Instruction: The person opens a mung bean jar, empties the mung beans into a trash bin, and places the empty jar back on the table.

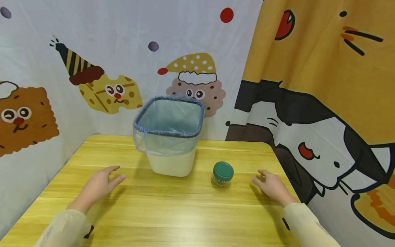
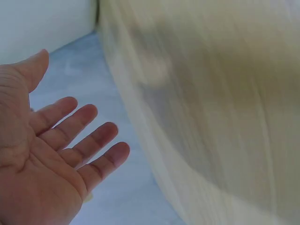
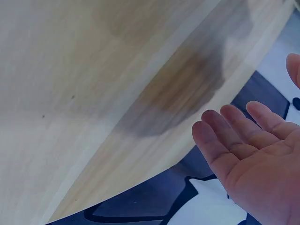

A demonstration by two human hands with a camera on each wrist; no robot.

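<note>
My left hand hovers over the left part of the table, thumb apart from the fingers and nothing held. In the left wrist view its palm shows with the fingers spread. Over the right side, my right hand holds nothing either; its relaxed fingers show in the right wrist view. Nearest to it, on its left, stands a small clear jar with a green lid. A pale bin stands upright farther back between the hands, a bluish plastic bag lining it and folded over its rim.
The wood-grain table has rounded far corners. Behind it hangs a white cloth with cartoon food prints, close to the back edge. A yellow cartoon curtain runs along the right side.
</note>
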